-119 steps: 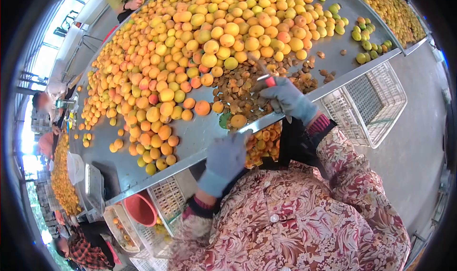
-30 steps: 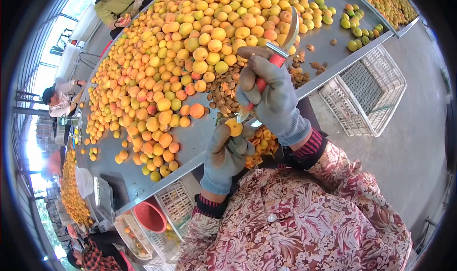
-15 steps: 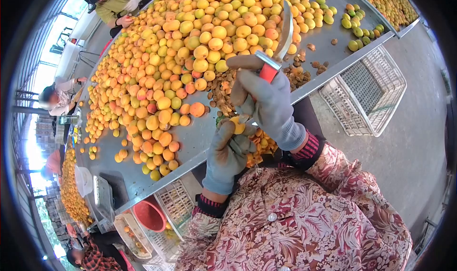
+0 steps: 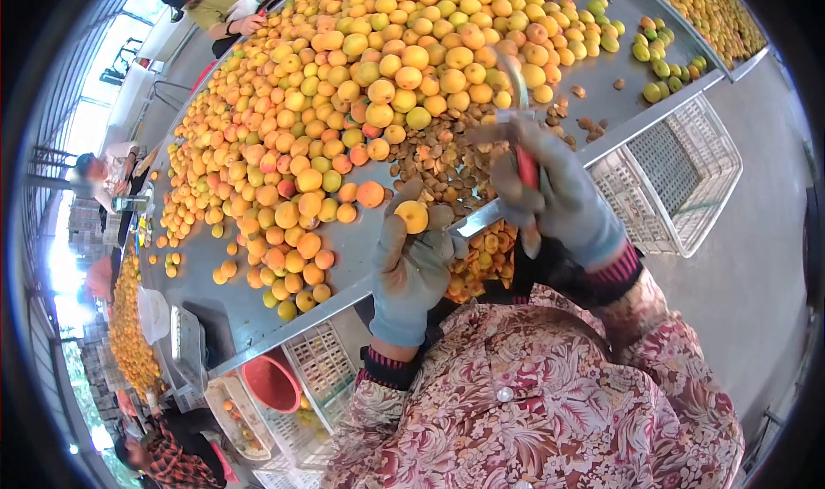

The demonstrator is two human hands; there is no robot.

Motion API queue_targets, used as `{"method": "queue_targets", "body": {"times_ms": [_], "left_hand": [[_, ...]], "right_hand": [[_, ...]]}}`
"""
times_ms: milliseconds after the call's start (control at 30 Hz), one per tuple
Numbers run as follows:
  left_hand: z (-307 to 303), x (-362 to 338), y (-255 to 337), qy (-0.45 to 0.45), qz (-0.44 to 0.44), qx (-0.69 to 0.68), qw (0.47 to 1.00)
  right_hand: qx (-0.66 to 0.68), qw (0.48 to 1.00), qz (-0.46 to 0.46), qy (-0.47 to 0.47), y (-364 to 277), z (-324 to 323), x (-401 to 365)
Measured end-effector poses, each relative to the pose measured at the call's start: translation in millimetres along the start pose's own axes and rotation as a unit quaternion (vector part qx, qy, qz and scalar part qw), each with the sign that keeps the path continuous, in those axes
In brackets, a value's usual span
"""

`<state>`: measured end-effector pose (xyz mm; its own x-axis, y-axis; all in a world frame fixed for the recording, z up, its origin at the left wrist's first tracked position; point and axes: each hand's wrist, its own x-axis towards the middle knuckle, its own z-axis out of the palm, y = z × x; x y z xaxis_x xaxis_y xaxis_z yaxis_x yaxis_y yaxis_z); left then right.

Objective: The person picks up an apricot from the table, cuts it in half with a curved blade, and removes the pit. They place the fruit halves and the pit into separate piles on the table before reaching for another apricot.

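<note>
My left hand (image 4: 411,270), in a grey-blue glove, pinches a yellow-orange apricot (image 4: 412,216) between thumb and fingers above the table's front edge. To its right, my gloved right hand (image 4: 563,192) is closed around the red handle of a curved knife (image 4: 527,168). The blade points up and away, blurred by motion, and is apart from the apricot. Brown apricot pits (image 4: 443,164) lie heaped on the metal table just beyond my hands. Below the table edge, between my hands, are cut apricot pieces (image 4: 483,264); what holds them is mostly hidden.
A big pile of whole apricots (image 4: 292,119) covers much of the metal table (image 4: 249,313). Greener fruit (image 4: 662,68) sits at the far right. A white plastic crate (image 4: 679,175) stands right; a red bucket (image 4: 271,382) and more crates stand lower left. Other people work along the left.
My right hand with the knife has moved right, away from the apricot. The left hand still holds the apricot, now showing more of its round face. The view has shifted slightly.
</note>
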<state>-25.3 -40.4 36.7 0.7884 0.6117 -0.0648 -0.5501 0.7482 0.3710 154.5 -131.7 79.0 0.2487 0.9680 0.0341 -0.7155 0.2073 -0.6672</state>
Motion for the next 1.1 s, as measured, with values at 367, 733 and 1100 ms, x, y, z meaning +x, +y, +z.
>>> {"method": "queue_targets", "body": {"times_ms": [367, 733, 1100], "left_hand": [[-6.2, 4.3, 6.6, -0.084, 0.017, 0.028, 0.996], [-7.3, -0.4, 8.3, -0.024, 0.035, 0.076, 0.996], [-17.9, 5.3, -6.6, 0.011, 0.07, 0.148, 0.986]], "right_hand": [[-0.264, 0.929, 0.258, -0.03, 8.9, 41.9, -44.6], [-0.362, 0.9, 0.24, -0.032, 23.8, 32.6, -45.8], [-0.497, 0.83, 0.252, -0.004, 28.1, 39.0, -36.9]]}}
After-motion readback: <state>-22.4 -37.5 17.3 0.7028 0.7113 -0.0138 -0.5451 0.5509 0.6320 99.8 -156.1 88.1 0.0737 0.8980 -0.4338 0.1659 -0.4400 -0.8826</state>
